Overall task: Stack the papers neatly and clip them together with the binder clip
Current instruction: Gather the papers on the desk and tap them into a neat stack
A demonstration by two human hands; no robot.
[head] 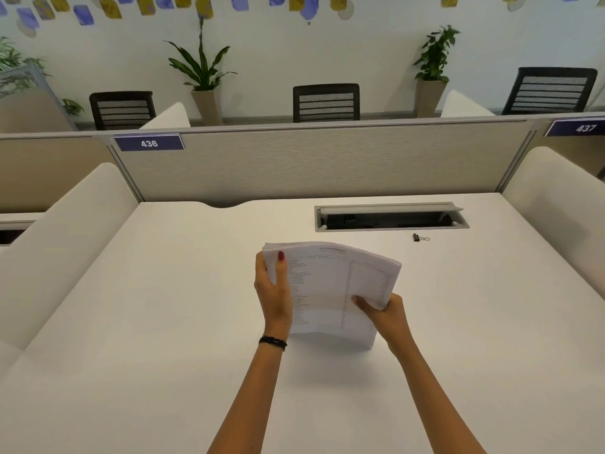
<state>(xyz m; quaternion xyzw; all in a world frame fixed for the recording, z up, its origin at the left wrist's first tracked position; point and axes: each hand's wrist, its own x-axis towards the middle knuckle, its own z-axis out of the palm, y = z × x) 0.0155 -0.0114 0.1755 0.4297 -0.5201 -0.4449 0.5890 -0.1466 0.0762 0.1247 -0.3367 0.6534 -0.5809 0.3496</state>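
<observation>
Both hands grip the paper stack (330, 290), held on edge with its bottom edge on the white desk (163, 306). Left hand (273, 293) is clamped on the upper left side, thumb on the front sheet; right hand (386, 314) is closed on the lower right edge. The top corner looks fanned (sheets not flush yet), so the likely risk is clipping too early and locking in the misalignment. The stack also bows, and a loose grip could let sheets slide out. The binder clip (420, 237) lies on the desk well apart, back right, just in front of the open cable tray (391, 217); reaching it means freeing one hand. Nothing blocks the way.
</observation>
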